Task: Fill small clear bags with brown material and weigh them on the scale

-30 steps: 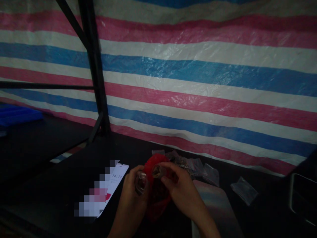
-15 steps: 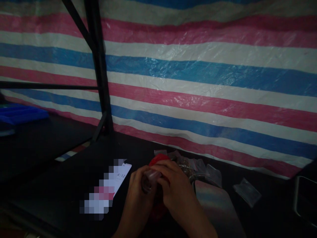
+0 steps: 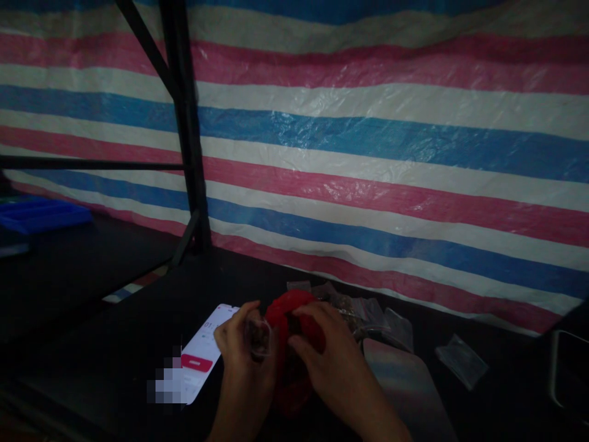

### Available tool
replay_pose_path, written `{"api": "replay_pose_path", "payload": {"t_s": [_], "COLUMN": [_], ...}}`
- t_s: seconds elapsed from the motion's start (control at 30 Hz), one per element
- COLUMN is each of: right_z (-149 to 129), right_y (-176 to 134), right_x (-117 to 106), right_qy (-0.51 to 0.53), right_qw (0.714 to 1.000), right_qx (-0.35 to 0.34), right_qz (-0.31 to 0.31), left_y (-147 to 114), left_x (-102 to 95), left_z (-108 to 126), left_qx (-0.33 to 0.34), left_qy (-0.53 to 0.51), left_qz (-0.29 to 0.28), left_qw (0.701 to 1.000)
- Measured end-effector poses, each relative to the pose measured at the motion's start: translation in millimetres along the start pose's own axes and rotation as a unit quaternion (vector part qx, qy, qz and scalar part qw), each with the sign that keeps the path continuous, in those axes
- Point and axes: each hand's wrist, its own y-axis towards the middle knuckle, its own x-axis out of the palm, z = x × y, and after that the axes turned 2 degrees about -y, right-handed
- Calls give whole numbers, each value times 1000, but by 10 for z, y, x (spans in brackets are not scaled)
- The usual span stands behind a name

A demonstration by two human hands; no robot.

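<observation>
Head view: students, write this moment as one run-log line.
left hand: holding small clear bag | right hand: thumb, forefinger parted at red bag | phone: screen lit, beside left hand

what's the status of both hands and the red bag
Left hand gripping small see-through bag; right hand open at mouth of red bag; phone lies left; no obstruction seen.

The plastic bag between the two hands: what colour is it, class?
Red; the plastic bag shows best in the head view.
</observation>
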Motion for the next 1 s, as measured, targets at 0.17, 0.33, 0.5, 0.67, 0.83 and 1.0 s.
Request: {"api": "replay_pose_path", "payload": {"t_s": [0.17,0.33,0.5,0.67,0.83,1.0], "right_z": [-259,-246,-104,77,135,84], "right_y": [-82,-97,-89,-49,-8,10], "right_x": [100,46,-155,-256,-183,-148], "right_qy": [47,104,131,208,82,-52], "right_qw": [998,992,984,971,993,998], "right_qx": [5,38,46,53,37,13], "right_qz": [-45,59,112,105,81,32], "left_y": [38,-78,-228,-260,-375,-708], "left_x": [15,115,115,9,-58,-71], "left_z": [-21,156,341,363,304,384], "left_qx": [122,150,102,-101,-226,-330], "left_qy": [16,-31,-121,-210,-193,-313], "left_qz": [38,7,-125,-105,-57,-109], "left_qw": [992,988,979,967,953,884]}}
